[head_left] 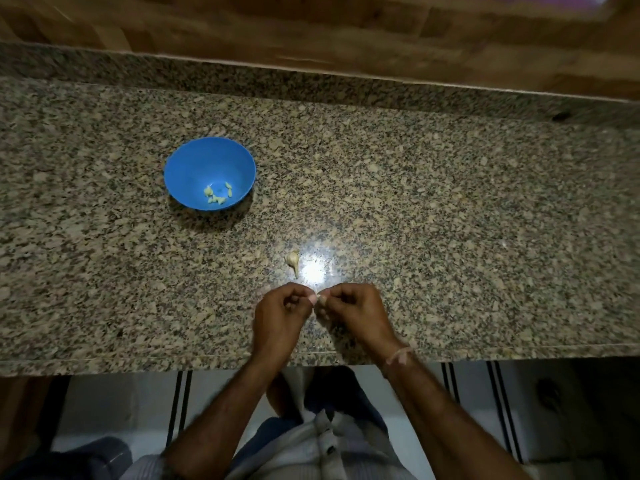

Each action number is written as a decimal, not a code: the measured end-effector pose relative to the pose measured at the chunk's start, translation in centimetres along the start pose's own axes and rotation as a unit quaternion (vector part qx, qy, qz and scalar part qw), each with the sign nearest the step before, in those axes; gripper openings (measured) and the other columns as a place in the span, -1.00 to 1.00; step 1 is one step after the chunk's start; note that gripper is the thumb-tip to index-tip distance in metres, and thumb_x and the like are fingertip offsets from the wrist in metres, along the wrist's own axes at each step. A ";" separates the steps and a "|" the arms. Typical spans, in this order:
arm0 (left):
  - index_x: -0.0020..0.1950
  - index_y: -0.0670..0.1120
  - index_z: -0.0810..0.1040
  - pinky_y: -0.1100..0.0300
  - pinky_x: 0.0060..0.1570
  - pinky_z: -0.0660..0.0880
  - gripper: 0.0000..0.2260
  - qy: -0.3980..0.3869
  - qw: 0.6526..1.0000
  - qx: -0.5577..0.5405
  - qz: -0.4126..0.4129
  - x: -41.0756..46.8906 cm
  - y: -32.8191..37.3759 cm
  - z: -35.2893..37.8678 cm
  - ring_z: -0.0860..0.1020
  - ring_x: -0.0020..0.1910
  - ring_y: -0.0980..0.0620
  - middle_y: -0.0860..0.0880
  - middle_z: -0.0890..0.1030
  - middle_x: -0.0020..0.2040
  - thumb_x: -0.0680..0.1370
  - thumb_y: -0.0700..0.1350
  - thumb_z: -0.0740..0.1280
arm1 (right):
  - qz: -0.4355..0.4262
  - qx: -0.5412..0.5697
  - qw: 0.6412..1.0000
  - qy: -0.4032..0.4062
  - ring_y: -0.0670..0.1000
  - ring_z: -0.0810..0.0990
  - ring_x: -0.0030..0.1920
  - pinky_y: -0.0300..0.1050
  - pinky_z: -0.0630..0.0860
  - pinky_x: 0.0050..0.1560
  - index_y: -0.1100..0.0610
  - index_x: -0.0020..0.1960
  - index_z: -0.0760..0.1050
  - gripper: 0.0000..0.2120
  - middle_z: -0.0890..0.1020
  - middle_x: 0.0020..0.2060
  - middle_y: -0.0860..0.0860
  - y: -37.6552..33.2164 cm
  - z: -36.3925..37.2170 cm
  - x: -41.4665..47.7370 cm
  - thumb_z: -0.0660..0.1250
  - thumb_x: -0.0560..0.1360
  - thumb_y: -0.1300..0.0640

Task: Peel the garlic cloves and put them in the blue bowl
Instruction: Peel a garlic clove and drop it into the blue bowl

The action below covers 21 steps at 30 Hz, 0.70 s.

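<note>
A blue bowl [194,168] stands on the granite counter at the left, with several peeled garlic cloves [218,195] lying in its bottom. A remnant of the garlic bulb [293,260] with its stalk rests on the counter just beyond my hands. My left hand [278,317] and my right hand [353,315] meet fingertip to fingertip near the counter's front edge, both pinching one small garlic clove [317,299]. The fingers hide most of that clove.
The speckled granite counter [450,220] runs the full width, with a raised back ledge and a wooden wall [311,29] behind it. A bright light glare sits just beyond my hands. Below the front edge lies a white tiled floor with dark stripes.
</note>
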<state>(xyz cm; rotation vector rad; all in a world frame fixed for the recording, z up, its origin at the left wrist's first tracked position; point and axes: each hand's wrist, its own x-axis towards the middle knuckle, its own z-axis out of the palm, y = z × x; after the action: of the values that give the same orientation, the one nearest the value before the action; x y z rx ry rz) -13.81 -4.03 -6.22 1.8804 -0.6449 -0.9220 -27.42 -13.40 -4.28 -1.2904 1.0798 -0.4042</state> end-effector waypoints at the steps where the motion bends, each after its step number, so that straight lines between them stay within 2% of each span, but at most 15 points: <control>1: -0.12 0.13 0.70 -0.11 -0.20 0.64 -0.92 -0.007 1.000 -0.016 0.001 -0.1 0.1 -0.2 0.66 -0.26 0.06 0.08 0.71 -0.24 0.55 -0.05 0.48 | 0.012 0.033 0.999 -0.005 0.10 0.70 -0.26 0.03 0.70 -0.16 0.35 -0.05 0.70 -0.89 0.72 -0.22 0.30 -0.1 0.2 -0.4 0.50 0.54 0.28; 6: -0.10 0.06 0.71 -0.11 -0.20 0.63 -0.89 -0.030 0.999 -0.042 0.011 -0.3 0.9 -1.2 0.69 -0.23 -0.03 0.01 0.73 -0.22 0.59 -0.13 0.46 | 0.096 0.142 0.985 -0.004 0.06 0.63 -0.37 -0.12 0.66 -0.28 0.46 0.02 0.64 -0.83 0.68 -0.26 0.29 -1.3 0.9 -1.1 0.49 0.53 0.33; 10: -0.10 0.00 0.74 -0.12 -0.10 0.66 -0.93 -0.030 0.998 -0.056 -0.016 -0.3 1.7 -1.6 0.71 -0.16 -0.10 -0.01 0.74 -0.21 0.58 -0.11 0.49 | 0.115 0.155 0.981 -0.002 0.05 0.67 -0.33 -0.11 0.67 -0.25 0.40 0.00 0.66 -0.85 0.70 -0.25 0.26 -1.1 0.9 -0.7 0.50 0.55 0.29; 14: -0.12 -0.10 0.75 -0.14 -0.08 0.64 -0.90 -0.034 0.989 -0.118 -0.078 -0.2 1.9 -1.7 0.69 -0.17 -0.18 -0.17 0.74 -0.20 0.58 -0.15 0.49 | -0.009 -0.002 1.000 0.003 0.12 0.75 -0.20 0.06 0.72 -0.11 0.21 -0.09 0.72 -0.90 0.76 -0.24 0.11 -1.1 1.1 -0.5 0.55 0.53 0.17; 19: -0.12 -0.17 0.75 0.05 -0.17 0.51 -0.87 -0.041 0.977 -0.137 -0.155 0.2 2.2 -1.8 0.59 -0.23 -0.12 -0.33 0.70 -0.16 0.61 -0.20 0.45 | -0.136 -0.104 0.985 0.004 -0.04 0.74 -0.18 -0.07 0.68 -0.10 0.13 -0.08 0.74 -0.96 0.76 -0.23 -0.06 -0.8 1.0 -0.1 0.54 0.54 0.17; 21: -0.15 -0.12 0.74 0.10 -0.22 0.51 -0.86 -0.029 0.986 -0.100 -0.132 0.0 2.3 -1.7 0.59 -0.27 -0.07 -0.23 0.71 -0.23 0.60 -0.20 0.45 | -0.131 -0.119 0.984 0.002 -0.06 0.72 -0.24 -0.12 0.65 -0.19 0.16 -0.10 0.73 -0.94 0.74 -0.27 -0.04 -1.1 1.1 -0.1 0.53 0.54 0.19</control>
<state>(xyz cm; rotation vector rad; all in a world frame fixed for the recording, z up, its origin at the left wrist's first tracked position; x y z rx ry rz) -12.50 -4.22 -3.63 1.7891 -0.3264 -1.1701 -26.21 -12.95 -3.34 -1.6544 0.9857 -0.4854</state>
